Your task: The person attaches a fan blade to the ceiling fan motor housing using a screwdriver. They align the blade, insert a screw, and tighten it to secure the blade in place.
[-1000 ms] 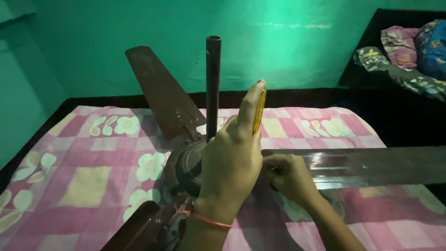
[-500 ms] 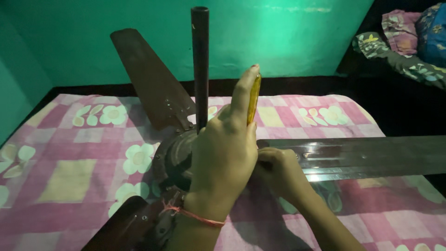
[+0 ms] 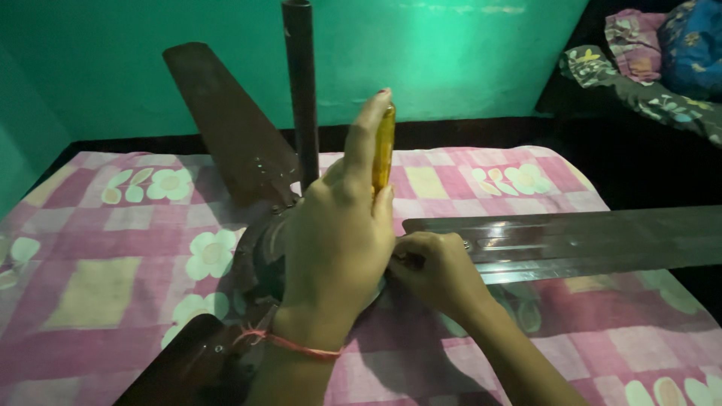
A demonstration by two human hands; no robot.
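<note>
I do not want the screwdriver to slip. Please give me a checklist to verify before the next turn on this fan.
1. Left hand wraps the yellow screwdriver: ok.
2. Screwdriver stands upright: ok.
3. Tip seated in a screw: cannot tell, hidden behind the hand.
4. Right hand rests at the inner end of the fan blade: ok.
5. Fan lies on the checked bedcover, rod pointing up: ok.

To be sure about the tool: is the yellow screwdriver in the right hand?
No, the left hand grips the yellow screwdriver upright, while the right hand rests at the blade root.
</note>
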